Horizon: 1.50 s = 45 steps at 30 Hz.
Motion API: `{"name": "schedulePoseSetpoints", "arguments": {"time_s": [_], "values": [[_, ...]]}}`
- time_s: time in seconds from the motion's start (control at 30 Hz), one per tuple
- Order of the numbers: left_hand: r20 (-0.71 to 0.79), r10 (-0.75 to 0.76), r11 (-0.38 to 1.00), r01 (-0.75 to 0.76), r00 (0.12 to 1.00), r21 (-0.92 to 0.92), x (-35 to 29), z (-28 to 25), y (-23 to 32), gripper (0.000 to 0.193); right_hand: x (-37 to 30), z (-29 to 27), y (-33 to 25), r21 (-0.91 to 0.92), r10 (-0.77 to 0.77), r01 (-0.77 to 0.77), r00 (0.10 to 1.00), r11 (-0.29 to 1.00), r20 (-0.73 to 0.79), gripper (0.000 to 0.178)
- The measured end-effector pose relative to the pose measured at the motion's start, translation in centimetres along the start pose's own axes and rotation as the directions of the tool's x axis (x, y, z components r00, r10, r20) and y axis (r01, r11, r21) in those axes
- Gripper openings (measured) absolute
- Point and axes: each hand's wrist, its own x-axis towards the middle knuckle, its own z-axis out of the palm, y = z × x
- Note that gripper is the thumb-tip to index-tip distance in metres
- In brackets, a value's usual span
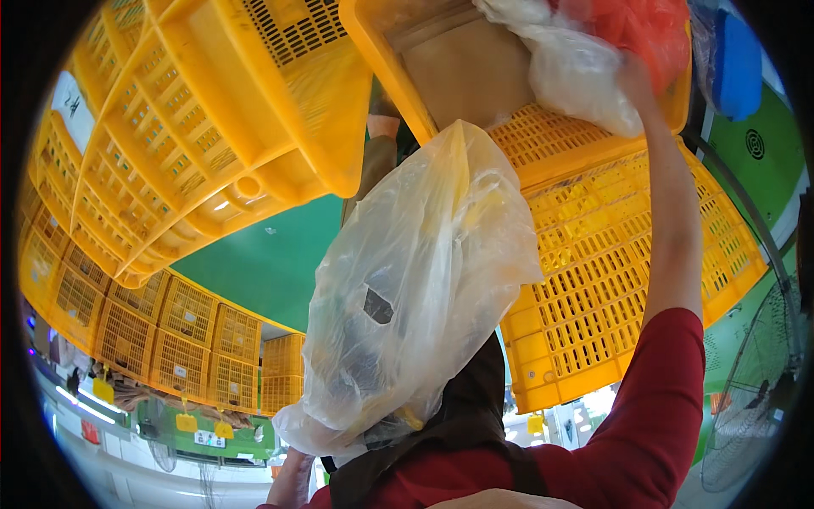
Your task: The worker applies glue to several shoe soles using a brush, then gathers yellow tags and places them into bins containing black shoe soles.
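A large clear plastic bag (415,280) fills the middle of the view, puffed out and wrinkled, with a dark patch showing on it. At its lower left end is my left hand (294,461), closed on the film, its fingers mostly hidden by the bag. Stretched to the upper right, my right hand (634,81) is in among a bunched clear plastic bag (585,76) and a red plastic bag (649,38). The fingers of that hand are hidden. Both bags lie in a yellow crate (398,76), beside flat brown cardboard (466,72).
Another yellow crate (627,263) sits below the bag crate. Large yellow crates (195,127) stand tilted at upper left. Stacked crates (182,314) line the left. A blue object (736,68) is at upper right, a fan (746,390) at lower right.
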Motion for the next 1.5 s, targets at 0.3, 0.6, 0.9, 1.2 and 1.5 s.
{"name": "schedulePoseSetpoints", "arguments": {"time_s": [0.3,0.6,0.9,1.2,1.5], "values": [[0.002,0.055,0.998,-0.055,0.998,0.003,2.9,1.2,-3.0,0.053,0.4,-4.4,11.4,0.082,0.476,-0.470,0.851,0.879,-0.221,0.043],[0.171,0.093,0.996,-0.090,0.981,-0.026,9.7,10.8,-8.0,0.051,-6.1,-0.8,12.2,-0.141,-0.114,0.091,0.980,0.986,-0.163,0.040],[0.303,0.197,0.969,-0.232,0.932,0.086,17.6,25.3,-6.2,0.049,5.4,-10.7,-9.5,-0.116,-0.219,0.187,0.875,0.976,-0.432,0.092],[0.301,0.253,0.902,-0.336,0.920,0.270,27.3,36.0,4.1,0.047,-1.9,-0.7,-10.3,0.437,-0.080,-0.075,0.943,0.896,0.324,0.057],[0.456,0.242,0.852,-0.413,0.856,0.323,25.8,41.0,5.8,0.045,-17.7,-8.5,-3.0,0.646,-0.359,-0.197,0.696,0.737,0.622,0.026]]}}
